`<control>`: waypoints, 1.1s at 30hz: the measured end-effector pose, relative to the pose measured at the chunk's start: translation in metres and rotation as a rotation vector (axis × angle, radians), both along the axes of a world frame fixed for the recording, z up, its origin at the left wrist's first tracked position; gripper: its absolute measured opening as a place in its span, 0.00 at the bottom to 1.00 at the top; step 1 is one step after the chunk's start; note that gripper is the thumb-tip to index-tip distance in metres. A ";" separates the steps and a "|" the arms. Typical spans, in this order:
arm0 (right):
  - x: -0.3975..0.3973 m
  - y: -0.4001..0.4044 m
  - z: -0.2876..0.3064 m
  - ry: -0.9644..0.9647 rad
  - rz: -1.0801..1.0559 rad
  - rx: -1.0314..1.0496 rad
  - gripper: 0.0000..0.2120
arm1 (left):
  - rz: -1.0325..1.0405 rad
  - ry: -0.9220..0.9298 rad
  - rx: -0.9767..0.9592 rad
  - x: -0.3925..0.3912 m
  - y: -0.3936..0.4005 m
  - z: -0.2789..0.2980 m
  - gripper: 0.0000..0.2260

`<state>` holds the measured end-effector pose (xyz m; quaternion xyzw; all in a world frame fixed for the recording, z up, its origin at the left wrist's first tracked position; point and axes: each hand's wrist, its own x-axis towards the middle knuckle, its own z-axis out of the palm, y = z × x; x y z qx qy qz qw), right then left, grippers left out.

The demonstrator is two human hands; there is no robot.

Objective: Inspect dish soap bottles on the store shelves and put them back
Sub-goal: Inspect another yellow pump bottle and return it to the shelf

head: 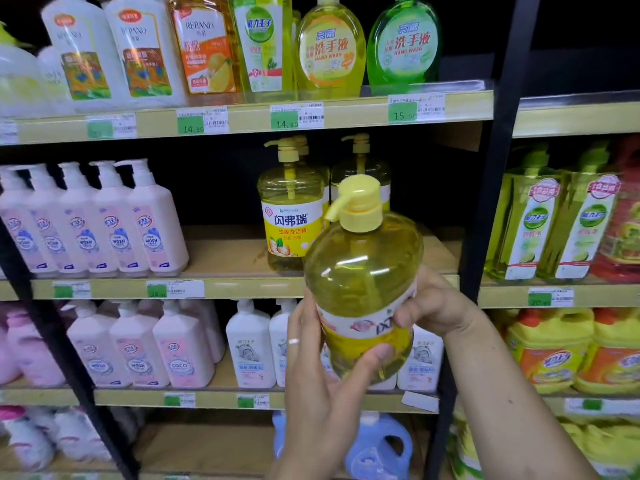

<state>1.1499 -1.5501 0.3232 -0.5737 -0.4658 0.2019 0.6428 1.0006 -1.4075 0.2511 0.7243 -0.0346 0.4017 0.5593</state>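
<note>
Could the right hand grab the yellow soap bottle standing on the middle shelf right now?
Probably not yet. The right hand and left hand both grip the held yellow pump bottle, which sits in front of the shelved yellow bottle. The shelf space beside it looks open, so a freed hand likely could.

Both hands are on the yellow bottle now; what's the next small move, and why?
Probably lift it back toward the bare shelf board beside the matching bottle. Left hand and right hand hold the bottle off the shelf, tilted, label partly covered.
</note>
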 end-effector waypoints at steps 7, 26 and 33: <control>-0.039 0.018 0.025 -0.221 -0.497 0.130 0.36 | 0.065 -0.014 -0.026 0.013 -0.002 0.014 0.31; -0.070 0.035 0.021 0.011 -0.576 0.286 0.16 | -0.445 0.018 -0.293 0.036 0.050 0.058 0.44; -0.049 0.053 -0.005 0.297 -0.459 0.270 0.31 | -0.615 0.087 -0.407 0.029 0.057 0.057 0.41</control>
